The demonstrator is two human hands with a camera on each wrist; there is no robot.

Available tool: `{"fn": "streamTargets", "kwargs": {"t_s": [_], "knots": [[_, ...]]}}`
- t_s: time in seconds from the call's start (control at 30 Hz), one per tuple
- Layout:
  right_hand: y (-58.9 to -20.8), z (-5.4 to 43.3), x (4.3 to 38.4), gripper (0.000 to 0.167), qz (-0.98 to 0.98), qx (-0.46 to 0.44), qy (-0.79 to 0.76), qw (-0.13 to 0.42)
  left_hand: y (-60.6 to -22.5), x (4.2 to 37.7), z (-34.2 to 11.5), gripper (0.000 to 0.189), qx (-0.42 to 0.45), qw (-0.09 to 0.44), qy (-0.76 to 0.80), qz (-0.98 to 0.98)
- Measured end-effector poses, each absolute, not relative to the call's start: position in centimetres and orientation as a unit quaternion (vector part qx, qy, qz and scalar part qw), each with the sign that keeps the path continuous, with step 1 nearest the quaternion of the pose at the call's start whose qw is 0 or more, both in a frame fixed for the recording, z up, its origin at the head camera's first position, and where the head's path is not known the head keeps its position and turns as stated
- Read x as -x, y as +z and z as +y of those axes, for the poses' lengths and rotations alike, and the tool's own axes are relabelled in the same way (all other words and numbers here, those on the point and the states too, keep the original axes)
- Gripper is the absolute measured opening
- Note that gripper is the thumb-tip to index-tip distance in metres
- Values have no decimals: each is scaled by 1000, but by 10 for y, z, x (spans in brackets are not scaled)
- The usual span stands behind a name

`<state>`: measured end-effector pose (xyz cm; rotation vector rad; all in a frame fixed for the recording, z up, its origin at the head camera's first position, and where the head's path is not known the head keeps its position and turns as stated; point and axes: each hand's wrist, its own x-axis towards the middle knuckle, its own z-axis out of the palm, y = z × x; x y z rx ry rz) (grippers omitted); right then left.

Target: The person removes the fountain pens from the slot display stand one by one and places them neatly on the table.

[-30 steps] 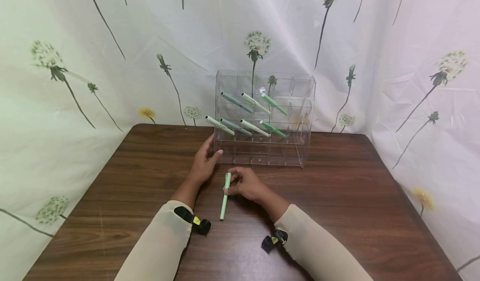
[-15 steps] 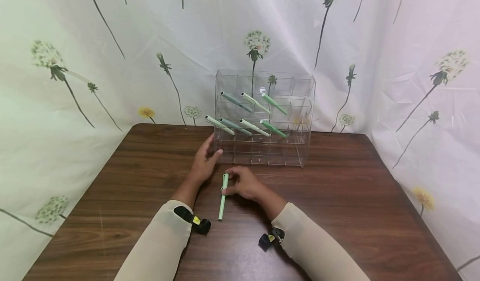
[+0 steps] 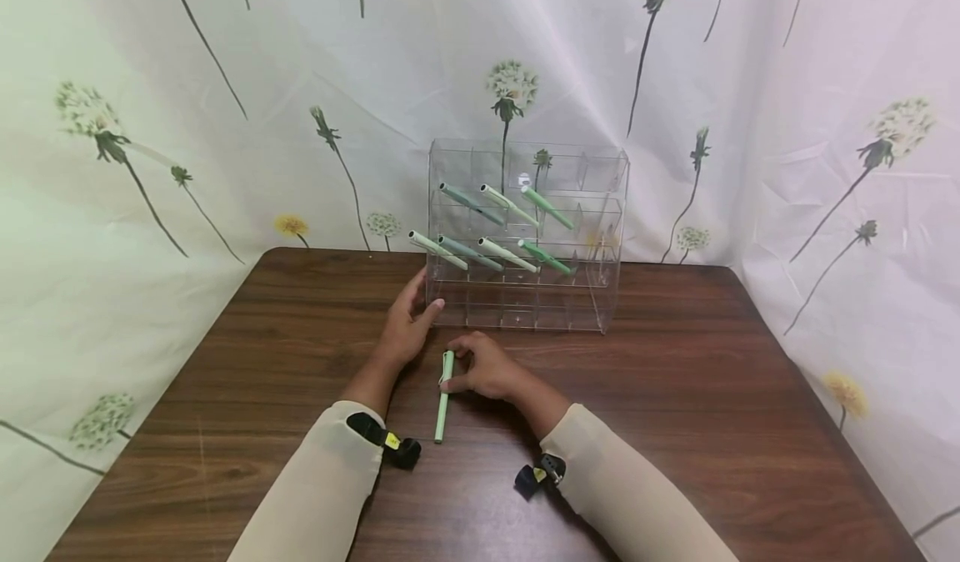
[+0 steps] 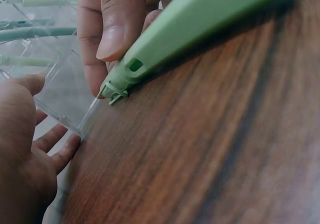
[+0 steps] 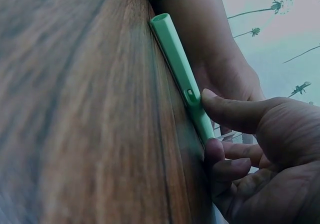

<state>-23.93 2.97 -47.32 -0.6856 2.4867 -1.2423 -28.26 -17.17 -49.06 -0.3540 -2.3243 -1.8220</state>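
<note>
A light green pen [image 3: 443, 399] with a clip lies on the brown table in front of the display stand, seen close up in both wrist views. My right hand [image 3: 489, 368] holds it near its clip end; in the right wrist view, the thumb [image 5: 227, 106] presses its side and curled fingers [image 5: 225, 164] touch its end. My left hand [image 3: 405, 328] rests against the left side of the clear display stand [image 3: 517, 318], fingers extended and thumb spread at the front corner. Several green and grey-green pens, such as a bright green one [image 3: 546, 257], lean in two of its tiers.
The wooden table [image 3: 712, 395] reaches up to a white floral curtain [image 3: 360, 70] behind and at both sides. Black wrist cameras, one on the left wrist [image 3: 405, 454] and one on the right wrist [image 3: 528, 480], sit close above the tabletop.
My right hand and the pen have shifted slightly left and a little toward me. The left hand, the stand and its pens stay where they were.
</note>
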Motion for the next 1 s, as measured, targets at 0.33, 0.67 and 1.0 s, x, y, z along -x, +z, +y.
{"fn": "streamTargets", "kwargs": {"t_s": [0.33,0.67,1.0], "knots": [[-475,32,238,62,854,233,-444,138,-493,284,-172,68,123,80,-608,-780],[-460,37,237,68,805,190,-526,197,-494,285,-174,68,117,90,-608,-780],[-448,44,236,69,837,207,-479,165,-493,285,-174,69,115,80,-608,-782]]}}
